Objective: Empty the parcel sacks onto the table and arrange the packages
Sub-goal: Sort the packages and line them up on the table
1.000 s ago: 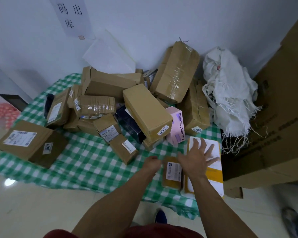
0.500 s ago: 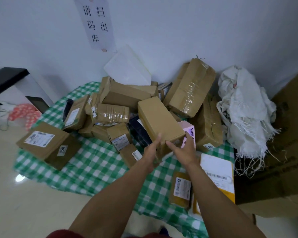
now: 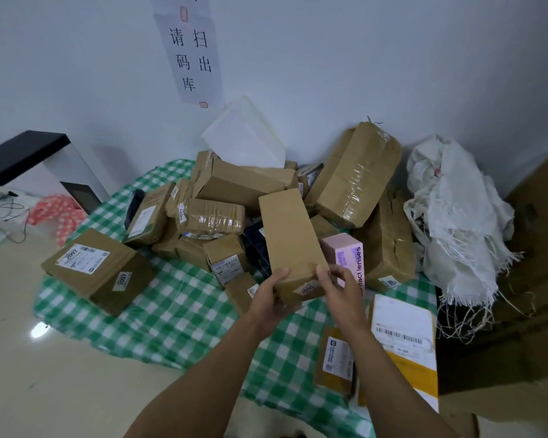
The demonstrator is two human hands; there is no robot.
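A plain brown box (image 3: 293, 245), with a small label on its near end, rests tilted at the front of a heap of taped parcels (image 3: 215, 219) on the green-checked worktop (image 3: 178, 311). A crumpled white sack (image 3: 456, 222) slumps at the right, its contents hidden. Both arms reach forward; the left hand (image 3: 268, 300) and right hand (image 3: 340, 290) grip the box's near corners.

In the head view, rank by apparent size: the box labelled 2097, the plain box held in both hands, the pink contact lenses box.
1-2. box labelled 2097 and plain box, gripped by left hand and right hand: about alike; the held one may sit nearer the camera, so unranked.
3. pink contact lenses box, clearly smallest.
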